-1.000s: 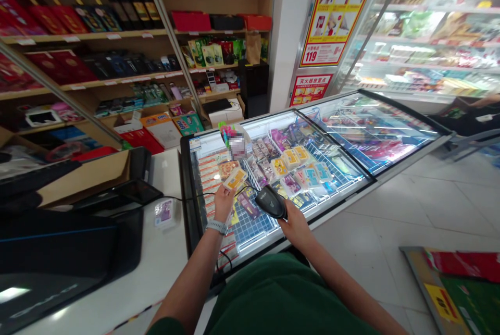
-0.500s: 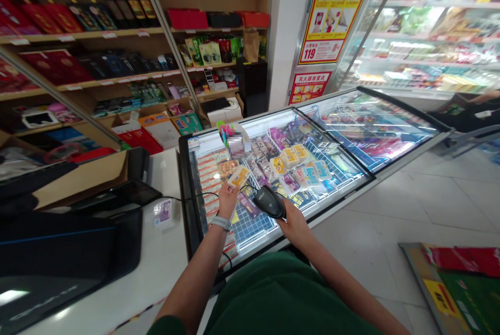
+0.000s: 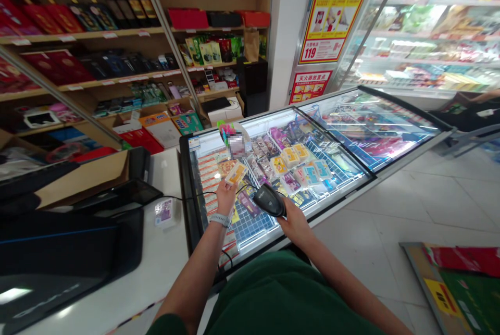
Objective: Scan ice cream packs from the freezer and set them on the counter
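My left hand (image 3: 225,194) is closed on a small plastic food tub with a yellow-orange label (image 3: 236,173), held above the freezer's glass top. A black handheld barcode scanner (image 3: 269,200) is gripped in my right hand (image 3: 291,220), its head turned toward the left hand and its cord running off to the left. Several similar packs lie on the glass to the right: yellow-labelled tubs (image 3: 291,157), blue-labelled tubs (image 3: 315,171) and a purple-labelled tub (image 3: 289,182). One more purple-labelled tub (image 3: 165,213) sits on the white counter at my left.
The chest freezer (image 3: 367,173) stretches away to the right. Left of it are the white counter (image 3: 164,267) and a black checkout machine (image 3: 70,251). Shelves (image 3: 117,35) with bottles and boxes line the back. A person's arm (image 3: 486,96) shows at the right edge.
My left hand has shifted slightly left and up with the yellow-labelled tub, which is tilted a little differently. The scanner and my right hand stay nearly still.
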Tool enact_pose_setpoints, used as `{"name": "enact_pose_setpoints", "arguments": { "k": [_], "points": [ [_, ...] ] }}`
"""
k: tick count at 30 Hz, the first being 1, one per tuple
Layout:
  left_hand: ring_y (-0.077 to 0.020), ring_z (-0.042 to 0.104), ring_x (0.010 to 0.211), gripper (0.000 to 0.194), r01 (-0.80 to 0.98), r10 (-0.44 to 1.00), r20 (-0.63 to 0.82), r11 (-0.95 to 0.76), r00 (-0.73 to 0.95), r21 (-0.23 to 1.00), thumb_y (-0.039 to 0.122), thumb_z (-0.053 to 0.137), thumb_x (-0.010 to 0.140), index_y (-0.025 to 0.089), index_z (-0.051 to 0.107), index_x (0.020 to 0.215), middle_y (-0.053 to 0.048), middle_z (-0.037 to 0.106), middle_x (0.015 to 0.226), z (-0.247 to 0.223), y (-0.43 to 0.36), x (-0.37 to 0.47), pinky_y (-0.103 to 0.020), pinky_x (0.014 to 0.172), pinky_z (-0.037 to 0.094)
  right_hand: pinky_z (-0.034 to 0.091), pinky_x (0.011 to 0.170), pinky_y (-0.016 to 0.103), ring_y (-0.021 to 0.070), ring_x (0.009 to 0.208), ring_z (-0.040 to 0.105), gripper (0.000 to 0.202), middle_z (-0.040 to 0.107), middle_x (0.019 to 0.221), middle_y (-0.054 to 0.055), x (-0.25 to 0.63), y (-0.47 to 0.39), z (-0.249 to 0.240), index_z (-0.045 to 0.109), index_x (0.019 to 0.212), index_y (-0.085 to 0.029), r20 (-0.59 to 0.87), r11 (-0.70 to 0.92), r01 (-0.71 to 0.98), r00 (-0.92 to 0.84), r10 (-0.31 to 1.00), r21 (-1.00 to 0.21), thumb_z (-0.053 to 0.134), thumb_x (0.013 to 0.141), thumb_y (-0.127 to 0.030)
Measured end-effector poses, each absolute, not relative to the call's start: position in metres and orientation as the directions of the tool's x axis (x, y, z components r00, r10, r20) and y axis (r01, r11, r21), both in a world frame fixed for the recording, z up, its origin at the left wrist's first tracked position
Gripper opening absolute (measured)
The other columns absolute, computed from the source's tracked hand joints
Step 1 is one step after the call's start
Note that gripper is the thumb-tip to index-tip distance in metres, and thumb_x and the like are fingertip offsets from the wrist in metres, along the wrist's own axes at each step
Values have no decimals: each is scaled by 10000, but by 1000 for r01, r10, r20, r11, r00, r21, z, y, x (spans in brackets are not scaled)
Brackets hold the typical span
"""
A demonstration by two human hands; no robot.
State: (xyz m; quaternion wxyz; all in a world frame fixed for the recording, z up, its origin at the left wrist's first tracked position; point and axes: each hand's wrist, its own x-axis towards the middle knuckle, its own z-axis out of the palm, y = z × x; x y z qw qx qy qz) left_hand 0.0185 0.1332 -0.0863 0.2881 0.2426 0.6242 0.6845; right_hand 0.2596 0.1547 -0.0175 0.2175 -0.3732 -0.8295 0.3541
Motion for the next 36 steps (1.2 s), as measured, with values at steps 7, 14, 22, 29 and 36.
{"name": "enact_pose_setpoints", "arguments": {
  "k": [7,14,22,29,36],
  "points": [
    [-211,649,1027,321,-112,672,-33,-76,-739,991,187,648,729,131,590,1040,-120,688,1100,-89,135,18,-381,965,476,450,868,363,230,977,566,409,599,1032,89,259,154,-15,502,1109,-169,92,463,444,-638,764,-767,483,717,-55],
    [-213,641,1052,377,-141,678,-25,-117,-735,983,182,653,723,136,580,1089,-130,670,1146,-89,135,19,-393,994,452,452,878,383,242,993,563,424,599,1047,103,259,154,-16,493,1118,-163,96,467,436,-644,759,-770,483,706,-63],
    [-207,643,1038,376,-151,676,-31,-119,-736,981,188,657,722,140,589,1088,-119,678,1127,-89,136,18,-389,991,452,450,905,409,256,1038,557,467,597,1079,119,259,155,-20,464,1159,-154,93,472,449,-642,761,-759,474,700,-73],
    [-215,642,1031,407,-157,678,-38,-115,-734,981,208,679,705,135,588,1094,-111,689,1091,-87,136,16,-404,980,456,447,915,408,252,1068,547,486,595,1094,116,259,157,-22,456,1179,-164,105,479,437,-646,756,-761,475,704,-68],
    [-214,649,1018,396,-160,650,-44,-121,-758,980,225,681,713,170,595,1096,-86,697,1079,-91,129,8,-432,988,455,445,914,407,248,1056,548,475,591,1100,116,259,158,-25,461,1173,-163,102,477,442,-644,758,-760,476,707,-69]
  ]
}}
